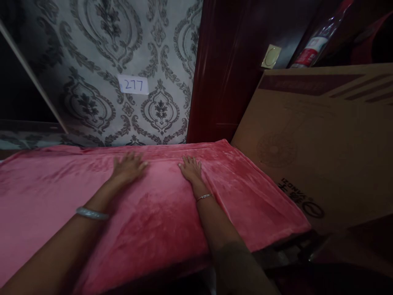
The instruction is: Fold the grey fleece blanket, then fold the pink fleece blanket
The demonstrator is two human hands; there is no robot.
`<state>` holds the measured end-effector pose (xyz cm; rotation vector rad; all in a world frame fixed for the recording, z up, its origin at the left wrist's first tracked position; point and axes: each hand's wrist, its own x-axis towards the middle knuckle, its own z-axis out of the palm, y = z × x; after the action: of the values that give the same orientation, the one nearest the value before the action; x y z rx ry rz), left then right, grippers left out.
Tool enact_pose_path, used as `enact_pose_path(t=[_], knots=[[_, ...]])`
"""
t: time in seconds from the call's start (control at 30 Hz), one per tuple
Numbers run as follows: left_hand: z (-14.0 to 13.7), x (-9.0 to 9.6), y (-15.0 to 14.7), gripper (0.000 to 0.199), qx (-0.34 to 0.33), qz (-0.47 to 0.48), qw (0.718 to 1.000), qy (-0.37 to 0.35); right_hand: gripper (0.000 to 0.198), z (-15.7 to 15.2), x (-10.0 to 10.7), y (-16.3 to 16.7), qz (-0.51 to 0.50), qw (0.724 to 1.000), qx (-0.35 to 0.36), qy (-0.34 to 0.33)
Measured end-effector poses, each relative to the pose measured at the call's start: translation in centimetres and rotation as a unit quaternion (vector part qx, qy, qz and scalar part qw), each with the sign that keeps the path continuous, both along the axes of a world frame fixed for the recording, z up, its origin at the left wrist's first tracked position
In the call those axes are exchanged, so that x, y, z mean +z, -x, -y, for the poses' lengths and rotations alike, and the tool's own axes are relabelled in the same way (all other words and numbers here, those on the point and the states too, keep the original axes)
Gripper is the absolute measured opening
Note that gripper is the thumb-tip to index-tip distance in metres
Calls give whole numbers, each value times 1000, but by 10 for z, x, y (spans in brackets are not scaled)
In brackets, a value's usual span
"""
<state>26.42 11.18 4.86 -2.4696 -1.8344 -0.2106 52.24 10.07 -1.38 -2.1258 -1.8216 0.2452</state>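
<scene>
A pink plush blanket (172, 205) lies spread over a table-like surface, with folds along its far edge and on its right part. My left hand (127, 167), slightly blurred, rests on the blanket near the far edge, fingers spread and palm down. To its right, my right hand (190, 168) also lies on the fabric with its fingers apart. Neither hand grips anything. A pale bangle (92, 214) circles my left forearm, and a thin bracelet (204, 197) is on my right wrist.
Behind the blanket stands a patterned wall with a paper label (133, 85) reading 277. A dark red wooden panel (221, 73) rises beside it. At the right leans a large cardboard box (331, 143), with a plastic bottle (316, 45) behind it. A dark screen (24, 90) is at the left.
</scene>
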Motion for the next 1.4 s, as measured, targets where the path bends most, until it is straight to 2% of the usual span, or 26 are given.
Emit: enact_pose_path(t=[0.17,0.27,0.33,0.53,0.67,0.83,1.0,1.13,1.2,1.3,1.4], knots=[[13,-29,-41,66,-26,-30,998,49,61,3,1,-1,-4,1000,0,-9],[16,-46,-42,66,-26,-31,999,29,61,2,3,-1,-14,1000,2,-7],[14,-50,-38,66,-29,-29,999,21,61,1,5,-3,-17,1000,3,-1],[8,-52,-34,66,-28,-24,999,28,60,-3,10,-25,-30,998,32,36],[7,-51,-35,66,-26,-31,999,36,60,-4,6,-43,-62,997,5,43],[7,-48,-36,66,-21,-30,998,50,58,-5,1,-50,-66,997,-24,23],[7,-48,-34,68,-28,-28,998,41,57,1,13,-54,-63,996,-58,16],[7,-49,-33,66,-32,-24,999,26,66,24,35,-48,-42,995,-89,1],[8,-49,-33,65,-32,-17,999,19,70,46,41,-38,-10,997,-68,-27],[9,-48,-35,66,-32,-12,999,20,71,86,36,-21,31,998,3,-49],[9,-48,-35,68,-37,-14,999,22,70,116,20,-12,20,999,29,-4]])
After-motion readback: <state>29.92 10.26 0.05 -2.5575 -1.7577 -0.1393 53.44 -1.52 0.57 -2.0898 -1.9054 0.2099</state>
